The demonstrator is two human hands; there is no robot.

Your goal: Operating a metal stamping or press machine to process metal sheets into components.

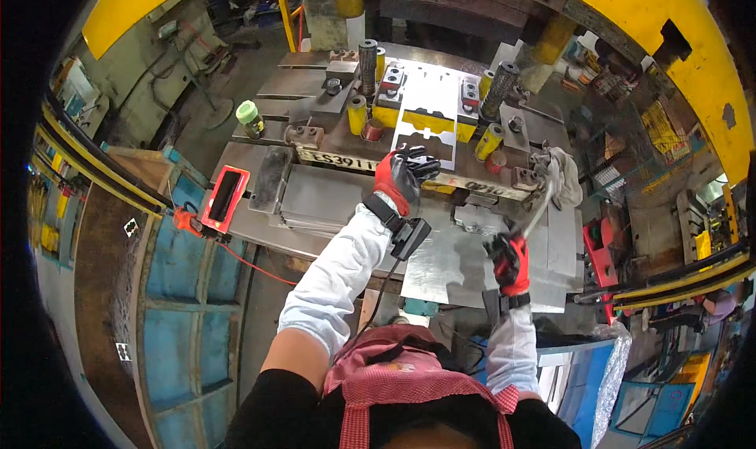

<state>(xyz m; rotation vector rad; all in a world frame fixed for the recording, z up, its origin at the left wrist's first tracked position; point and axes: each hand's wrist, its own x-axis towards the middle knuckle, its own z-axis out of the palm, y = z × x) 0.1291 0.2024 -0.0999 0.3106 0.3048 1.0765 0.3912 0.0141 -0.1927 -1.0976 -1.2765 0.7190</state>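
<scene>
Far ahead, on the die [339, 144], take the metal sheet [424, 94] by its near rim: probably stiff, light, slick. Cannot tell whether pinching it with half-curled left hand [407, 181]; in right hand [510, 263], gripping a rod [539, 216].

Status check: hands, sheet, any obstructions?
Left gloved hand at near edge of cut-out metal sheet, contact unclear. Right gloved hand apparently gripping pale rod. Sheet lying on press die. Grey rag at die's right end, apart from sheet.
</scene>
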